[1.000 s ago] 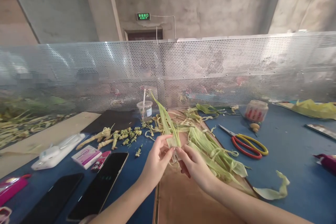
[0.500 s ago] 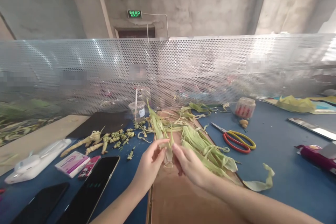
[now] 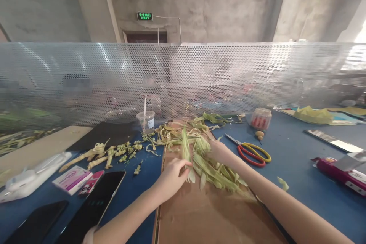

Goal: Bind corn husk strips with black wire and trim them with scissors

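Note:
My left hand (image 3: 171, 177) is closed in a pinch on a long green husk strip (image 3: 185, 148) that lies over a brown board (image 3: 206, 213). My right hand (image 3: 220, 151) reaches further out into the pile of green husk strips (image 3: 211, 167) on the board; its fingers are buried among the strips, so their state does not show. Small knotted husk pieces (image 3: 126, 152) lie in a row on the blue table to the left of the board.
Red and yellow scissors (image 3: 251, 151) lie right of the pile. A plastic cup with a straw (image 3: 146, 120) and a small jar (image 3: 260, 118) stand near a perforated metal screen (image 3: 183, 80). Two phones (image 3: 91, 206), small boxes (image 3: 73, 179) and a magenta object (image 3: 337, 169) lie on the blue table (image 3: 300, 167).
Both hands held one strip upright together. Now the strip is lowered in the left hand, and the right hand has let go and reached forward into the pile.

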A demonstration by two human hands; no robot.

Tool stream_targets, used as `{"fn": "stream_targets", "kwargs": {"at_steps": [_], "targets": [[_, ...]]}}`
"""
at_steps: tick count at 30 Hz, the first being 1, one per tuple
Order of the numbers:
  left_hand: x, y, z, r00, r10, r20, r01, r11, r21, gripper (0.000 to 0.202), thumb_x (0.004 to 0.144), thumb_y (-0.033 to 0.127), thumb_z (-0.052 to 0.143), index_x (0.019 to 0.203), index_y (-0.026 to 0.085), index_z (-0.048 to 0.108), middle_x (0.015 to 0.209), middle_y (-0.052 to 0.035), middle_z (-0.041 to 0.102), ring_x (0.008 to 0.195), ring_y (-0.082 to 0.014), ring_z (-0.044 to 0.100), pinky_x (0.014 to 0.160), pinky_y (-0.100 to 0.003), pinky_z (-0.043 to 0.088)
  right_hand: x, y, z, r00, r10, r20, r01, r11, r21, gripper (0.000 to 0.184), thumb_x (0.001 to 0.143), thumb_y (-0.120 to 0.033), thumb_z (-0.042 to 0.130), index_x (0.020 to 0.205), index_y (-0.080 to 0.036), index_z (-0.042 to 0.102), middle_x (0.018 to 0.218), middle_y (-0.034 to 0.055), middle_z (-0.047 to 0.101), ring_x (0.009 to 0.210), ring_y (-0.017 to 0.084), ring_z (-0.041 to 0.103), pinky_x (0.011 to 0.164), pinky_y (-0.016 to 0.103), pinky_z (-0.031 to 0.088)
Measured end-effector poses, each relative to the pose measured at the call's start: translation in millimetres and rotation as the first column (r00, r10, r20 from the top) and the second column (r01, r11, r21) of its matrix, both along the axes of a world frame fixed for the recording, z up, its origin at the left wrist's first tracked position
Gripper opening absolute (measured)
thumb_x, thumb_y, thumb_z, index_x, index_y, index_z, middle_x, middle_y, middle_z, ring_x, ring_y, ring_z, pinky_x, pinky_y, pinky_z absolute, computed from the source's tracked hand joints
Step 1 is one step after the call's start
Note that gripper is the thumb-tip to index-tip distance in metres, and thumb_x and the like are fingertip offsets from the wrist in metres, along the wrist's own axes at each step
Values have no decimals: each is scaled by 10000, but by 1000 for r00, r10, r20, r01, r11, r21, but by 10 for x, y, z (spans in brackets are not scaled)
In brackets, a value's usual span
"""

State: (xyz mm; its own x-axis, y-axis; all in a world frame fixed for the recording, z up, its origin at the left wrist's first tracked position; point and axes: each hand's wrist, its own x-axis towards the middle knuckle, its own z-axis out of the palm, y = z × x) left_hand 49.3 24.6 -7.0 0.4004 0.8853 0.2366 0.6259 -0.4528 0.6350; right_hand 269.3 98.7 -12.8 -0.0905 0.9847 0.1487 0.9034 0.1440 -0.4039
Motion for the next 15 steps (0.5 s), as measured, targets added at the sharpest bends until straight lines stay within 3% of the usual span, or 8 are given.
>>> {"fn": "stream_targets", "kwargs": {"at_steps": [7,12,15], "targets": [[276,145,-45,998,36,-52,-32,996,84,249,803,244,443,962,204,630,955,-85,614,923,-239,561,820,-363,409,128,104,-13,985,-34,-167,31,999,-19,217,860,-303,518,996,-138,558,906,36,594,775,138,581,699,319,491],[427,181,-77,996,-33,-84,46,988,147,219,787,191,456,920,188,630,963,-86,632,978,-245,543,866,-367,389,106,149,-63,944,-23,-328,15,1000,-27,197,862,-299,516,943,-130,577,886,26,601,739,125,583,655,286,498],[473,214,-144,995,-61,-81,73,986,151,236,794,195,453,963,189,617,1003,-89,617,980,-232,546,862,-343,399,127,135,6,900,-21,-434,15,1000,-19,218,848,-315,534,878,-106,590,833,8,602,692,122,581,601,262,492]]}}
